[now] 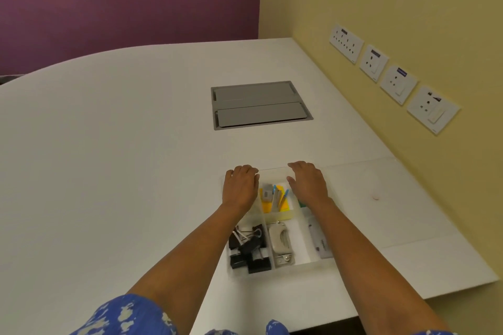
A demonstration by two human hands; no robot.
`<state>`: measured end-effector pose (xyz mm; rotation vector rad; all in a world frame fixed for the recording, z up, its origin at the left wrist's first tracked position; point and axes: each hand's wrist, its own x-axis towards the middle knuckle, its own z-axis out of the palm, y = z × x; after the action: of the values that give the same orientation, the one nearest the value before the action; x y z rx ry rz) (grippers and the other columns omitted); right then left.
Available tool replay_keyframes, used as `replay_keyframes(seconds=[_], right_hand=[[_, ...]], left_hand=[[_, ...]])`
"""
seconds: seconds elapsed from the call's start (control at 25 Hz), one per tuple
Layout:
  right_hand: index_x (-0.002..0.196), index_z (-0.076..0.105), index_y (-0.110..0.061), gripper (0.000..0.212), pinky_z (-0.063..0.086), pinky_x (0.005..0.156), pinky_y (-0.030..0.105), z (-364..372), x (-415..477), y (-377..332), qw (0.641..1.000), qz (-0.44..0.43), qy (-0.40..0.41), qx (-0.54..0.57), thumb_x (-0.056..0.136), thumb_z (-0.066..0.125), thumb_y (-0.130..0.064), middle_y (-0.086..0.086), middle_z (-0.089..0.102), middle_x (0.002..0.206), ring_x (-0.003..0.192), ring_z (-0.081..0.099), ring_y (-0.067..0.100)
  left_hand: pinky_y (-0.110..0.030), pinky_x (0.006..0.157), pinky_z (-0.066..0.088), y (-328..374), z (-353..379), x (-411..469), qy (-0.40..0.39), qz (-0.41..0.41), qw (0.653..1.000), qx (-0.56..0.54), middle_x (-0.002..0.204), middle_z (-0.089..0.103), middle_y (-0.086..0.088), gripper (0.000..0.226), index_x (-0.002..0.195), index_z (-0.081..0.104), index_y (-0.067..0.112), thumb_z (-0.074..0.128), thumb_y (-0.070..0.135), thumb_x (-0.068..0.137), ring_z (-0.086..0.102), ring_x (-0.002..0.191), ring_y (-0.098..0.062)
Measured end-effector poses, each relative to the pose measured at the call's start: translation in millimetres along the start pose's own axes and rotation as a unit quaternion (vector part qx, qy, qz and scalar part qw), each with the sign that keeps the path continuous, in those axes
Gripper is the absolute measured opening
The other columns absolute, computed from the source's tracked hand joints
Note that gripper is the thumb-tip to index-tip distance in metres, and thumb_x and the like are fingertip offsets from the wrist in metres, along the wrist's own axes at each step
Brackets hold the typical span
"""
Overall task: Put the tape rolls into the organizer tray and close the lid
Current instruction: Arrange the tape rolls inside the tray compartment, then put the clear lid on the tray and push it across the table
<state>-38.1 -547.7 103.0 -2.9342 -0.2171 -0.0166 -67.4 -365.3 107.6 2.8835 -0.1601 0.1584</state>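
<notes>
Both hands, left hand [241, 185] and right hand [309, 182], lie flat and unclenched on the organizer tray [307, 262] lid's twelve-o'clock edge, seemingly pressing it shut on the bench [122, 158]; tape rolls hidden beneath them.

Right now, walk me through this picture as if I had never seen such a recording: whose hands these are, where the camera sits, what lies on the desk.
There is no machine here. A person wears one camera on the head; it looks forward and down, so you see their own two arms reaching away from you. The left hand and right hand rest palm down on the far end of a clear organizer tray, apparently on its transparent lid. Neither hand holds any object. Inside the tray's compartments lie black binder clips, a pale stapler and yellow sticky notes. I cannot make out any tape rolls; the hands may hide them. The tray sits on a white desk, which has a grey cable hatch set into it. Wall sockets line the yellow wall on the right.
</notes>
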Motion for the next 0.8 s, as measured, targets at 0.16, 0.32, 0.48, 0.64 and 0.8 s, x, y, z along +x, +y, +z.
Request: replay_keyframes(seconds=[0.16,0.32,0.48,0.64,0.8], right_hand=[[0.141,0.043,-0.016,0.043,0.037,0.107,0.035,-11,7,70,0.999,0.03,0.017,0.011,0.099,0.046,-0.027,0.006,0.047,0.145,0.13,0.045,0.024],[0.14,0.043,-0.016,0.043,0.037,0.106,0.035,-23,13,151,0.999,0.049,0.007,-0.004,0.099,0.047,-0.027,0.005,0.049,0.142,0.13,0.045,0.024],[0.142,0.039,-0.015,0.046,0.036,0.107,0.036,-32,14,226,0.996,0.081,-0.024,-0.017,0.099,0.047,-0.028,0.007,0.046,0.144,0.132,0.042,0.025],[0.145,0.034,-0.012,0.05,0.036,0.108,0.036,-34,14,280,0.993,0.098,-0.047,-0.034,0.099,0.046,-0.029,0.009,0.039,0.148,0.135,0.039,0.026],[0.147,0.028,-0.01,0.054,0.035,0.11,0.036,-27,12,313,0.992,0.1,-0.066,-0.044,0.1,0.044,-0.03,0.009,0.03,0.153,0.138,0.034,0.026]], left_hand=[[-0.032,0.103,0.032,62,18,30,0.001,-0.006,0.999,-0.034,0.137,0.054,0.001,0.035,0.131,0.053,0.02,0.033,0.025,0.103,0.047,0.126,-0.018],[-0.032,0.103,0.033,139,43,58,0.001,-0.044,0.995,-0.09,0.137,0.055,-0.001,0.035,0.131,0.053,0.019,0.035,0.024,0.102,0.048,0.125,-0.019],[-0.032,0.103,0.033,212,68,75,-0.014,-0.066,0.988,-0.135,0.137,0.054,-0.003,0.034,0.132,0.051,0.017,0.038,0.022,0.101,0.048,0.125,-0.021],[-0.034,0.107,0.033,259,91,89,-0.078,-0.139,0.961,-0.225,0.141,0.048,-0.008,0.038,0.137,0.045,0.013,0.04,0.022,0.101,0.043,0.13,-0.025],[-0.037,0.109,0.033,278,112,104,-0.117,-0.186,0.949,-0.227,0.145,0.042,-0.011,0.043,0.141,0.038,0.011,0.042,0.023,0.1,0.039,0.133,-0.027]])
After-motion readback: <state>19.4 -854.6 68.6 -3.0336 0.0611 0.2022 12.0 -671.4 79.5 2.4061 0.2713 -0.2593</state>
